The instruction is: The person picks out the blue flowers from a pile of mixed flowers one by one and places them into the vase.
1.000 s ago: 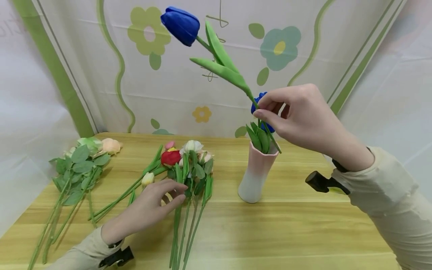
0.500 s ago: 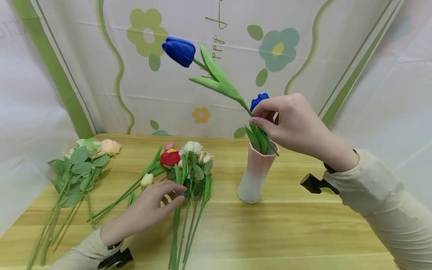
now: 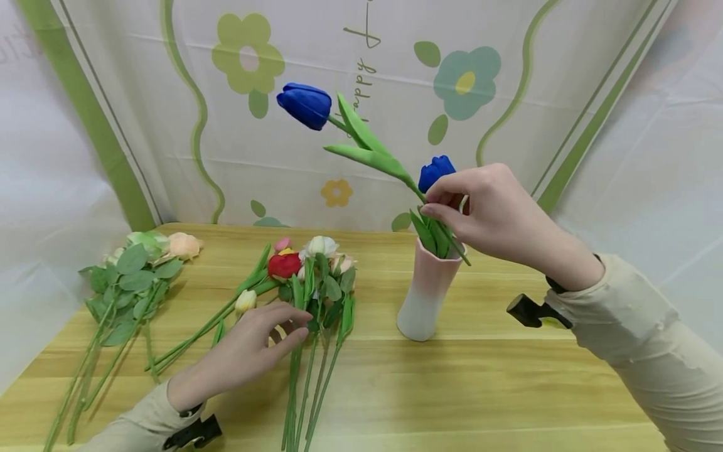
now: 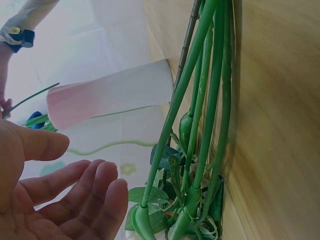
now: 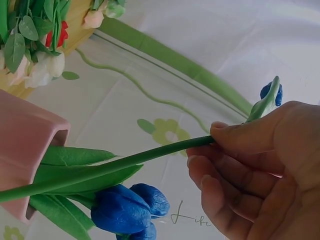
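Observation:
My right hand (image 3: pixel 488 216) pinches the stem of a blue tulip (image 3: pixel 305 105) between thumb and fingers. The tulip slants, bloom up to the left, and its lower stem end crosses in front of the rim of a pink-and-white vase (image 3: pixel 429 295). Several blue tulips (image 5: pixel 122 209) with green leaves stand in that vase. In the right wrist view, the held stem passes across the vase mouth. My left hand (image 3: pixel 248 345) hovers by a bunch of flowers, fingers loosely bent and holding nothing. Green stems (image 4: pixel 200 105) lie beside it in the left wrist view, apart from the fingertips.
On the wooden table (image 3: pixel 480 389), the middle bunch includes a red flower (image 3: pixel 285 265), a white flower (image 3: pixel 321 247) and a pale yellow tulip (image 3: pixel 246 301). Leafy stems with a peach rose (image 3: pixel 184 245) lie at the left. A printed curtain (image 3: pixel 282 169) hangs behind.
My right hand has come down and slightly left, lowering the blue tulip, with its stem end now a little lower across the vase rim. The left hand has stayed in place.

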`<act>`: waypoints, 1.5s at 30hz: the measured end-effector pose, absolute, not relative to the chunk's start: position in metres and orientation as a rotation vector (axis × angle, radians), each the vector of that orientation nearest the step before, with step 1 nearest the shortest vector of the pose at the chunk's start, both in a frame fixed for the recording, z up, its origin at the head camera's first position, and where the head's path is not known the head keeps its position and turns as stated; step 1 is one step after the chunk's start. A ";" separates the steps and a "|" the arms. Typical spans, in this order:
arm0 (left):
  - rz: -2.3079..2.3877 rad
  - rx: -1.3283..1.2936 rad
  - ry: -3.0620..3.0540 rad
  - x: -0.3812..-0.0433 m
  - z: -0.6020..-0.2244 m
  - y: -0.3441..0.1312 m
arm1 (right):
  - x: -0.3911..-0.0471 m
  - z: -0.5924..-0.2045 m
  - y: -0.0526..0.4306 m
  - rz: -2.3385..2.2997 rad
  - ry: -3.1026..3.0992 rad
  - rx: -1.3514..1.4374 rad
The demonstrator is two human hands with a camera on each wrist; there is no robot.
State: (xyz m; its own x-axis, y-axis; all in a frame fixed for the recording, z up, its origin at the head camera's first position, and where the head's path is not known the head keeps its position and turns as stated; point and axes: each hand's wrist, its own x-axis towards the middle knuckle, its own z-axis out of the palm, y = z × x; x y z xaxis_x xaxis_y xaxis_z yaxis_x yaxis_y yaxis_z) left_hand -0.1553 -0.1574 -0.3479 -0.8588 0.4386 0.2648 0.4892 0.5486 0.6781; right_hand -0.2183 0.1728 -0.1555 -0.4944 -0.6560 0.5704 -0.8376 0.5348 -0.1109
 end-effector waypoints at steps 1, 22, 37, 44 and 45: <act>-1.218 -0.811 -2.710 -0.155 -0.348 -0.157 | -0.219 -0.156 0.173 0.525 -2.308 1.217; -1.214 -0.825 -2.699 -0.153 -0.349 -0.158 | -0.221 -0.153 0.154 0.517 -2.317 1.303; -1.205 -0.793 -2.738 -0.155 -0.352 -0.160 | -0.229 -0.186 0.171 0.670 -2.338 1.177; -1.197 -0.793 -2.734 -0.154 -0.353 -0.160 | -0.234 -0.207 0.183 0.782 -2.324 1.030; -1.200 -0.794 -2.732 -0.154 -0.353 -0.159 | -0.234 -0.210 0.184 0.798 -2.324 1.007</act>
